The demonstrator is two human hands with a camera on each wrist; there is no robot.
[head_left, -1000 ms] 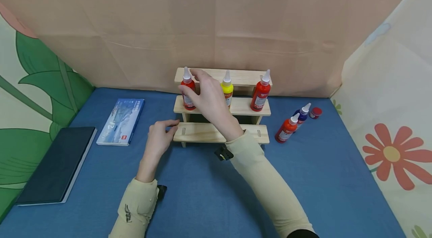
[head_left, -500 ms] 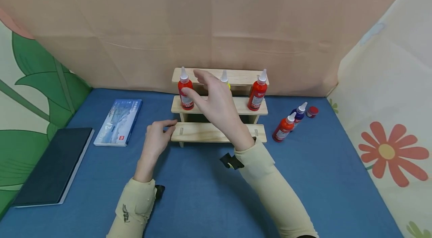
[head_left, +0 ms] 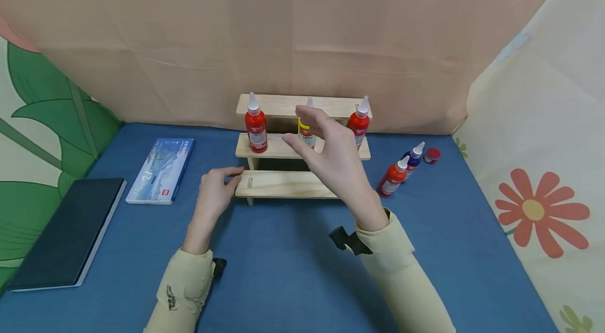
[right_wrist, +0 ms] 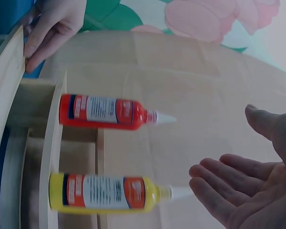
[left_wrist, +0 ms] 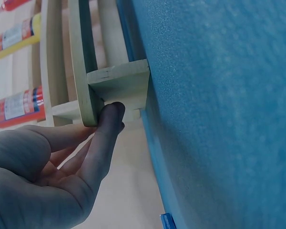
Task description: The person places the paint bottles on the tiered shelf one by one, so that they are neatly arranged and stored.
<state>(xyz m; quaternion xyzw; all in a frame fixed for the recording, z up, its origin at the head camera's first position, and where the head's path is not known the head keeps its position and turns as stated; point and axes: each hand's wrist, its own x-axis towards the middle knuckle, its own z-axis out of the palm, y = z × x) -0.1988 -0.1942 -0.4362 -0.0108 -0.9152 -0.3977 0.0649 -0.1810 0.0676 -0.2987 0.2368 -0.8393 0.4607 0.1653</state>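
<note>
My left hand (head_left: 218,192) pinches the left end of the lowest board of a three-step wooden display rack (head_left: 279,184); in the left wrist view its thumb and fingers (left_wrist: 102,138) sit on either side of that board end. A red paint bottle (head_left: 257,132) stands upright at the left of the middle step. Beside it is a yellow paint bottle (right_wrist: 102,192), partly hidden by my right hand in the head view. Another red paint bottle (head_left: 359,122) stands at the step's right. My right hand (head_left: 337,159) hangs in front of the rack, fingers spread from the thumb, holding nothing.
Right of the rack stand an orange-red paint bottle (head_left: 392,179), a dark blue one (head_left: 414,157) and a small red jar (head_left: 432,155). A pale blue book (head_left: 160,171) and a dark notebook (head_left: 68,233) lie at left. A beige backdrop (head_left: 264,28) rises behind the rack.
My right hand has drawn back from the left red bottle, moving right and toward me. That bottle stays on the middle step. My left hand keeps its hold on the board end.
</note>
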